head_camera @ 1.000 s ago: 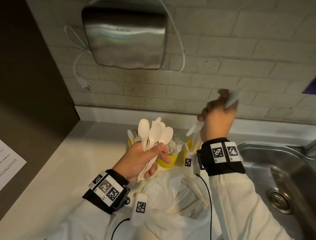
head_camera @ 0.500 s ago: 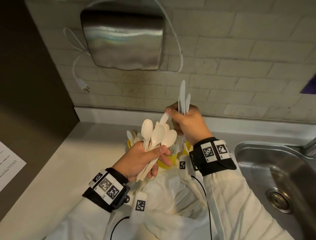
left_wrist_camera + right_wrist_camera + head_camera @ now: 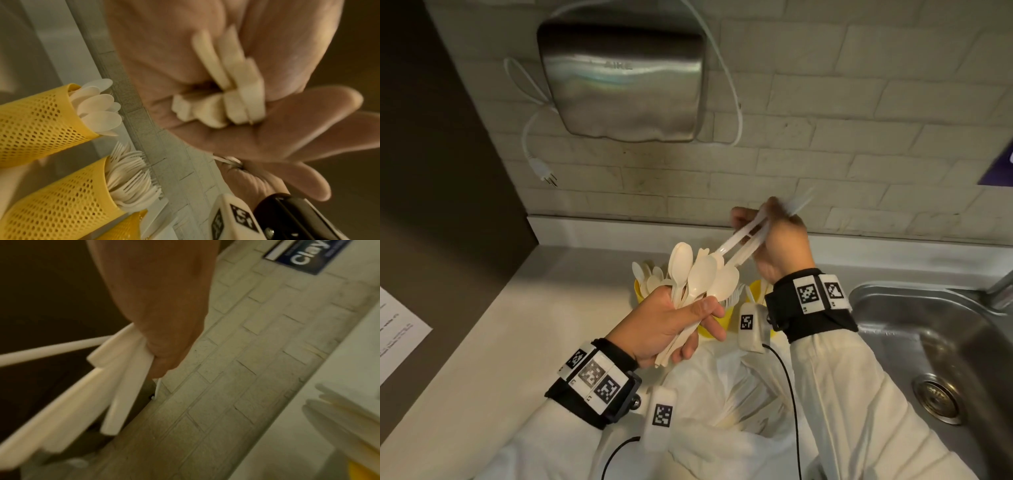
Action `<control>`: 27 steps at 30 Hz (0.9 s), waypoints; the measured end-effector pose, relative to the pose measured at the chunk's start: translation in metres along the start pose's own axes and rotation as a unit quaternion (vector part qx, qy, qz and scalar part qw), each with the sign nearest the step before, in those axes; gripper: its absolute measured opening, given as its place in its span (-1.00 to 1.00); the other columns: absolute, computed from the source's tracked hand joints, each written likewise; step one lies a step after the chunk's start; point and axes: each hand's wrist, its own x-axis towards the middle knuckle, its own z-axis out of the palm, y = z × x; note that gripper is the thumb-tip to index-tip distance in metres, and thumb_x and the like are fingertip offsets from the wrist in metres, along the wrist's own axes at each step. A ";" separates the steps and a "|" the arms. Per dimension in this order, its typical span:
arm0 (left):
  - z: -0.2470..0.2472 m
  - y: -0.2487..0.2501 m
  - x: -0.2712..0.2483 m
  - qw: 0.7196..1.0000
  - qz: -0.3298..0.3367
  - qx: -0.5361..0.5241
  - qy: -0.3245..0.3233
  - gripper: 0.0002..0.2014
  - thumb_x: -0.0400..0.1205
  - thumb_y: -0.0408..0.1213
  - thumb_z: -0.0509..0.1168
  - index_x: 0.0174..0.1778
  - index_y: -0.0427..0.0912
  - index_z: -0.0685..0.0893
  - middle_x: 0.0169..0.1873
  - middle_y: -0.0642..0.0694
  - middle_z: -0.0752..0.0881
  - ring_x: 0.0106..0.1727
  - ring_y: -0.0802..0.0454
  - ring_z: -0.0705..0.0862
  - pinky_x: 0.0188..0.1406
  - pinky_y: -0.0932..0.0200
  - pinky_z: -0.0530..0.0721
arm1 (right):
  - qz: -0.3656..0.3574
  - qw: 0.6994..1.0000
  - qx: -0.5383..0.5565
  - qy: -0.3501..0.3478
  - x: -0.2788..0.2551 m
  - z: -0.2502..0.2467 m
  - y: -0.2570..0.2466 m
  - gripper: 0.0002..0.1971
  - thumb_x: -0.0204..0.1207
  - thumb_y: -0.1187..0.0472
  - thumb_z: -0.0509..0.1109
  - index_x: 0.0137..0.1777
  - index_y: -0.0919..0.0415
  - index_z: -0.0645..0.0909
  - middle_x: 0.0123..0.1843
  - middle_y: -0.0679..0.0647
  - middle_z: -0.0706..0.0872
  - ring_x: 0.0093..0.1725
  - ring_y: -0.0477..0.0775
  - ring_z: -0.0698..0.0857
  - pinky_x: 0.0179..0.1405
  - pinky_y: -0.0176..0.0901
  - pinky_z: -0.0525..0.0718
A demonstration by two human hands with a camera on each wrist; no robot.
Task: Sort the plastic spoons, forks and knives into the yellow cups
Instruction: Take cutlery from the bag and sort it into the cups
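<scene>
My left hand (image 3: 671, 322) grips a bundle of white plastic spoons (image 3: 697, 279), bowls up, above the yellow cups; their handle ends (image 3: 224, 104) show in my palm. My right hand (image 3: 774, 236) holds a few white plastic utensils (image 3: 743, 241) by one end, slanting down-left toward the spoon bundle; they are blurred, and their type is unclear (image 3: 123, 378). Behind the hands stand mesh yellow cups: one with spoons (image 3: 35, 116), one with forks (image 3: 68, 194), and a third (image 3: 756, 291) partly hidden by my right wrist.
A white plastic bag (image 3: 726, 394) with more cutlery lies on the counter near me. A steel sink (image 3: 928, 342) is at the right. A metal hand dryer (image 3: 619, 78) with a dangling plug hangs on the brick wall. A paper sheet (image 3: 397, 329) lies at the left.
My right hand has moved right and a little away from the spoon bundle, tilting its utensils from upright to slanting. The left hand has hardly moved.
</scene>
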 end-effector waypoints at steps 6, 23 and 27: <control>0.002 0.002 0.000 1.000 -0.004 -0.001 -0.007 -0.63 0.58 0.06 0.37 -0.05 -0.23 0.78 -0.16 -0.28 0.87 -0.68 0.07 0.57 -0.75 0.29 0.47 | -0.108 0.991 0.069 0.029 0.005 -0.012 -0.010 -0.82 0.85 0.17 0.13 0.05 0.15 0.51 -0.48 0.04 0.43 -0.56 0.04 0.46 -0.52 -0.16 0.57; 0.002 0.007 0.005 1.000 -0.001 -0.017 -0.001 -0.70 0.61 -0.02 0.36 -0.07 -0.20 0.81 -0.18 -0.31 0.85 -0.67 0.06 0.59 -0.73 0.26 0.53 | -0.033 0.934 -0.317 -0.161 -0.021 0.007 0.000 -0.78 0.69 0.23 0.43 -0.22 0.22 0.67 -0.52 0.04 0.47 -0.58 0.00 0.39 -0.63 -0.26 0.34; 0.000 0.007 0.003 1.000 0.005 -0.017 0.003 -0.70 0.61 -0.01 0.36 -0.08 -0.19 0.82 -0.19 -0.31 0.85 -0.68 0.06 0.57 -0.72 0.27 0.52 | -0.008 0.963 -0.229 -0.146 -0.019 0.006 0.002 -0.81 0.66 0.17 0.45 -0.15 0.24 0.61 -0.53 -0.01 0.40 -0.57 -0.02 0.30 -0.62 -0.24 0.24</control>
